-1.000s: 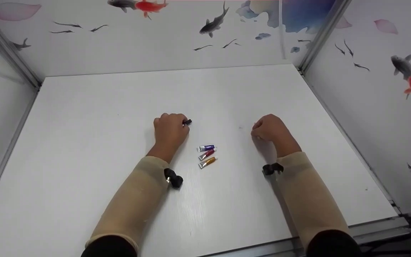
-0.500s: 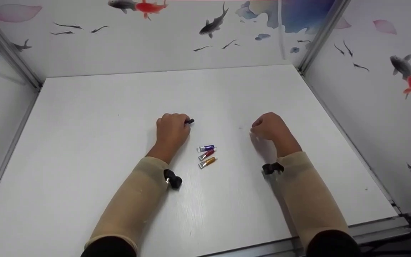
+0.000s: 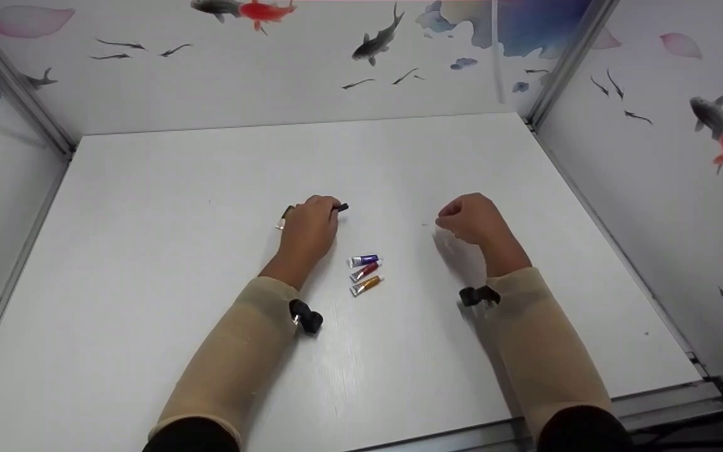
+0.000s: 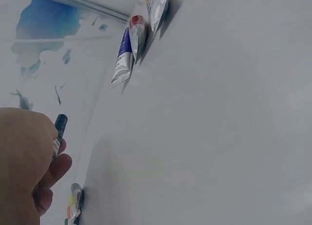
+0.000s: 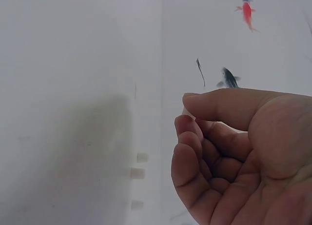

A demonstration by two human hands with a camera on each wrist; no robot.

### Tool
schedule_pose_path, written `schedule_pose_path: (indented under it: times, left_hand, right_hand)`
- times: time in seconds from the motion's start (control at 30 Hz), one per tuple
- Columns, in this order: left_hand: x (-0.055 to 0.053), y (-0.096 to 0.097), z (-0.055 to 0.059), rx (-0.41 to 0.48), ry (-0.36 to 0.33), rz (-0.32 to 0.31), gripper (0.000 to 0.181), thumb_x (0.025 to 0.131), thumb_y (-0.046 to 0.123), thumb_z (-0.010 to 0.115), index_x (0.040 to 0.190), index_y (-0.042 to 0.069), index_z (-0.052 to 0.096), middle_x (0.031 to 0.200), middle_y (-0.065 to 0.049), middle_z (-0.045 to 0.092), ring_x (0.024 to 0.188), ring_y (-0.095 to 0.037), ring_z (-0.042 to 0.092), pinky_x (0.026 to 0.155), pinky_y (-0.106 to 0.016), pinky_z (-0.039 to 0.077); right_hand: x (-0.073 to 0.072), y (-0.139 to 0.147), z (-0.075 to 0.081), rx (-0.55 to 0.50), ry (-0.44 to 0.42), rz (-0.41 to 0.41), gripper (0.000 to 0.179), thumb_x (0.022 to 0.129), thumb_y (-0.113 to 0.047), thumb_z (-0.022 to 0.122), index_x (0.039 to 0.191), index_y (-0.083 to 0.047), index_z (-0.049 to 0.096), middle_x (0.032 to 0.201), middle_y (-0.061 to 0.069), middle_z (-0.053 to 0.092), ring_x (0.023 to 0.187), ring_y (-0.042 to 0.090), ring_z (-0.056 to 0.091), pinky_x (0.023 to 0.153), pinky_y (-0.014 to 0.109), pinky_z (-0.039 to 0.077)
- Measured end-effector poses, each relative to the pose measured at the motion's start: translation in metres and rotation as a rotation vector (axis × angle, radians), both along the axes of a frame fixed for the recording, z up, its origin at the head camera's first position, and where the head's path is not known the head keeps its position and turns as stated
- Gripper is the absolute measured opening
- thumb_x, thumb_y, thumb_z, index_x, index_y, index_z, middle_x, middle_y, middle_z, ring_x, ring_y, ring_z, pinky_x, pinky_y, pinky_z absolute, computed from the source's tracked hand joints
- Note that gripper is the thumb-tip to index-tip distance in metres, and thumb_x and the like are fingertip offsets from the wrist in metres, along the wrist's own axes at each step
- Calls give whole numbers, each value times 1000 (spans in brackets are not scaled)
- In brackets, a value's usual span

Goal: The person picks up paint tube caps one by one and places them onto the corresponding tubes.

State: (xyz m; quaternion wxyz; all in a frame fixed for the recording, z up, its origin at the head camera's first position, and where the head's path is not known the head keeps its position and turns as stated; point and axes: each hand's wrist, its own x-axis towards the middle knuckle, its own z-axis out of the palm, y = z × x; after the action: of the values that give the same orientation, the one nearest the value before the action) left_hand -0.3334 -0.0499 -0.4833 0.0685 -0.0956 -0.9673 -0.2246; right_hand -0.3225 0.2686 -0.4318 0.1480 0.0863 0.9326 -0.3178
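My left hand (image 3: 309, 229) holds a dark, marker-like stick (image 3: 341, 207). Its rounded end, with small lettering on the dark barrel (image 4: 61, 123), shows past the thumb in the left wrist view; the rest is hidden. Behind that hand a partly covered thing with a white end (image 3: 281, 222) lies on the table. My right hand (image 3: 471, 218) pinches a tiny whitish piece (image 5: 186, 112) between thumb and forefinger. Between the hands lie a purple paint tube (image 3: 363, 260), a red paint tube (image 3: 365, 271) and a yellow paint tube (image 3: 366, 286).
Small white blocks (image 5: 137, 173), possibly caps, sit on the table (image 3: 148, 251) in the right wrist view. A multicoloured thing (image 4: 74, 203) lies below the left hand in its wrist view. Walls (image 3: 273, 94) printed with fish enclose the back and sides.
My left hand has shifted slightly right with the dark stick, uncovering part of the thing behind it. My right hand has risen or moved away a little, its fingers still pinched.
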Motion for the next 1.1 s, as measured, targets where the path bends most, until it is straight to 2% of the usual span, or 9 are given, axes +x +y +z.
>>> schedule_pose_path:
  times: [0.4,0.6,0.9,1.1]
  left_hand:
    - [6,-1,7,145,-14,-39,30,114,24,51,138,14,67,139,-5,71,137,-22,65,117,-40,51]
    - [8,2,9,159,-43,-39,32,115,24,49,141,15,65,142,-4,69,139,-20,64,117,-38,51]
    - [14,3,12,161,4,-52,32,114,23,50,142,15,64,143,-4,69,139,-21,64,117,-38,51]
    - [18,5,17,242,-38,-38,31,114,25,54,142,17,65,142,-3,69,136,-19,65,116,-37,52]
  right_hand:
    - [4,-7,7,-68,68,-12,33,104,-35,69,130,-15,72,126,10,71,110,28,70,93,43,59]
    - [8,-12,10,-129,102,-1,31,103,-35,70,128,-17,74,124,9,73,108,26,72,93,43,58]
    - [11,-18,14,-200,169,20,28,102,-31,71,125,-15,76,125,9,73,102,23,73,96,44,57]
    - [13,-22,17,-218,177,8,26,102,-30,72,123,-16,76,122,8,74,101,23,72,94,42,56]
